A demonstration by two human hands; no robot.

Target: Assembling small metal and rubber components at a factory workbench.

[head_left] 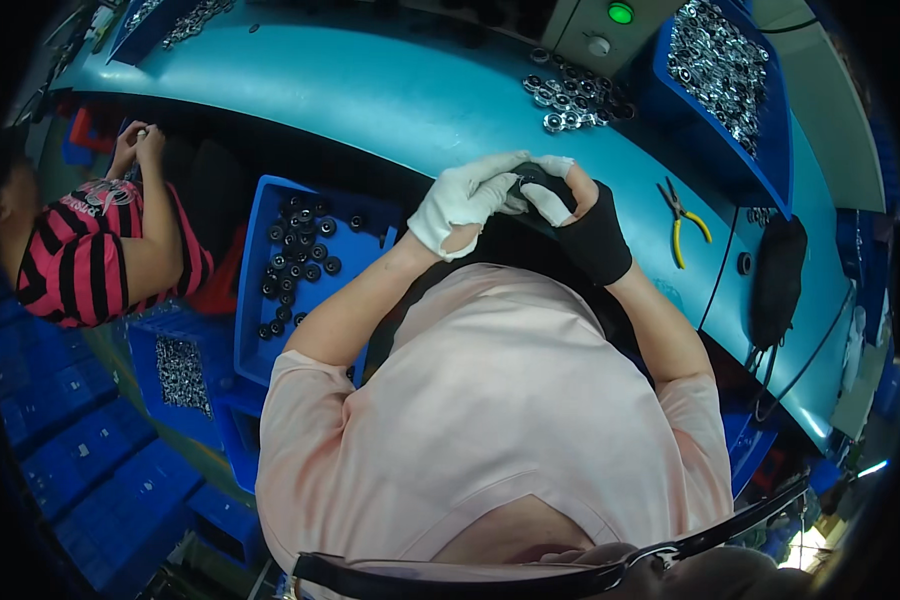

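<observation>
My left hand (465, 203), in a white glove, is closed in front of my chest at the near edge of the blue-green table. My right hand (582, 215) meets it there, wearing a black fingerless glove with white wraps on the fingers. Between the fingertips of both hands is a small dark part (526, 181), mostly hidden by the fingers; its kind cannot be made out. Pliers (678, 222) with yellow handles lie on the table to the right of my right hand. Beyond my hands, a cluster of shiny metal parts with dark centres (573, 97) rests on the tabletop.
A blue bin (262, 215) holding black wheel-like parts stands left of me. Another blue bin (782, 165), full of shiny parts, sits at the far right. A black pouch (778, 275) lies near the table's right end. A co-worker in a striped shirt (110, 255) sits at left.
</observation>
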